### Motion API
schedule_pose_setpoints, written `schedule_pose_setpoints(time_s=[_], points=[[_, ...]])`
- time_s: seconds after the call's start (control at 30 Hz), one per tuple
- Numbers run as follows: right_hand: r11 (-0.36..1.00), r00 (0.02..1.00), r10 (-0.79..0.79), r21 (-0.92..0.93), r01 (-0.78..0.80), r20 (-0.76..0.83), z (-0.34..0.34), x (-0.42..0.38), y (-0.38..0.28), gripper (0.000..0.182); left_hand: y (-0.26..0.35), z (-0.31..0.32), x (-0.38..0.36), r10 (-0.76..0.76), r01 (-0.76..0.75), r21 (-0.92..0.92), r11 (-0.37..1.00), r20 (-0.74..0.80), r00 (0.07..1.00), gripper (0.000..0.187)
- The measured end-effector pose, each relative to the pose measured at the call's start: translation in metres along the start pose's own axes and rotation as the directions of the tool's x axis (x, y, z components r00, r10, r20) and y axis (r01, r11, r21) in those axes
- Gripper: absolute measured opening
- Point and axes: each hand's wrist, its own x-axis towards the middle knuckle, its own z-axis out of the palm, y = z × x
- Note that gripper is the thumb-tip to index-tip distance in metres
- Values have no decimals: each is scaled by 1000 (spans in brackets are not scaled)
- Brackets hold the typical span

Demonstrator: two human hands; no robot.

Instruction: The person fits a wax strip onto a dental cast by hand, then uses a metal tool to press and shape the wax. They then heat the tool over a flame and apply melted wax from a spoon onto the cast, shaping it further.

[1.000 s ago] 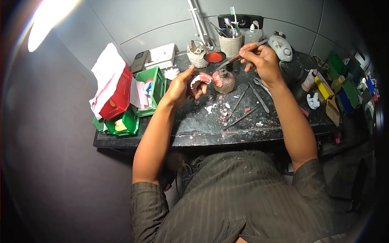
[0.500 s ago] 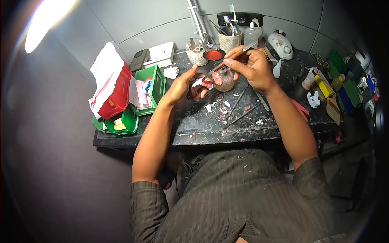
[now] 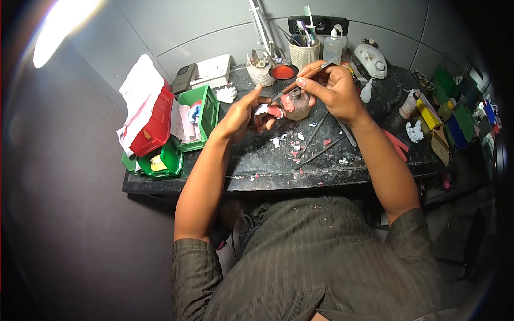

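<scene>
My left hand (image 3: 242, 116) is closed round a white dental cast with pink wax (image 3: 275, 111) along its curved edge. Between the thumb and fingers of my right hand (image 3: 338, 90) is a wax knife (image 3: 306, 78) with a brown handle, one end pointing down left to just above the cast, the flat blade at its other end pointing up right. Close beyond the cast, below the knife, stands a glass spirit lamp (image 3: 301, 109) with a pink wax piece (image 3: 288, 103) against its side. A round dish of red wax (image 3: 284, 71) sits behind the knife.
Slim tools (image 3: 320, 153) and wax scraps lie on the black bench (image 3: 246, 168). Green bins (image 3: 206, 115) and a red bin (image 3: 155, 123) stand at left. A cup of brushes (image 3: 304, 55), a bottle (image 3: 333, 45) and a white device (image 3: 370, 60) line the back.
The cast has turned slightly in my left hand, showing more of its pink curved edge. The knife's lower end has moved up a little from the wax.
</scene>
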Motion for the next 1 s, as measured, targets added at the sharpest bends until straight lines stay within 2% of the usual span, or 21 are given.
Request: schedule_pose_setpoints(time_s=[0.07, 0.13, 0.23, 0.5, 0.53, 0.6, 0.67, 0.7, 0.73, 0.8, 0.87, 0.9, 0.93, 0.97, 1.0], points=[[1000, 999, 28, 5, -29, 30, -1, -1, -3, 13, 0, -1, 1, -4, 4, 7, 1000, -21, 1000, 76], [1000, 999, 22, 4, -22, 29, -1, -1, -3, 13, -1, -6, 3, -4, 2, 31, 1000, 67, 998, 77], [1000, 999, 17, 12, -17, 37, -1, -2, -4, 13, 0, -6, 2, 16, -17, 17, 1000, 80, 997, 78], [999, 996, 19, 29, -21, 86, -9, 1, -10, 13, -1, -5, 2, 12, -9, -55, 998, 44, 999, 77], [995, 995, 86, -49, -83, 46, -13, 3, -14, 13, 0, -6, 2, 25, -21, -68, 997, 64, 998, 77], [950, 964, 265, -165, -266, -32, -27, 6, -26, 18, 1, -6, 3, 23, -26, -90, 996, -29, 999, 75], [729, 822, 560, -411, -548, -102, -50, 10, -23, 23, 1, -8, 4, 16, -26, -114, 993, -85, 996, 75], [610, 790, 601, -571, -549, -118, -60, 8, -14, 31, 0, -10, 6, 19, -34, -138, 990, -107, 994, 74], [604, 789, 600, -571, -555, -132, -63, 8, -7, 31, -1, -11, 6, 40, -53, -134, 990, -99, 994, 74], [367, 661, 746, -781, -505, -77, -70, 5, 0, 40, -5, -17, 9, 9, -25, -149, 989, -105, 994, 73], [308, 671, 741, -878, -366, -20, -75, 3, 11, 48, 3, 0, 3, -5, -43, -186, 982, -250, 968, 71], [199, 730, 682, -949, -245, -46, -64, 5, -7, 51, 1, -2, 4, 6, -57, -198, 979, -248, 969, 69], [157, 885, 457, -987, 18, 89, -61, 5, -9, 51, 1, -4, 5, -14, -42, -199, 979, -274, 962, 69], [177, 906, 385, -977, 116, 177, -46, 11, -30, 51, 4, -1, 3, -52, -24, -203, 979, -356, 933, 67], [327, 921, 277, -928, 178, 274, -33, 21, -32, 53, -3, -10, 6, 24, -95, -193, 977, -342, 939, 65]])
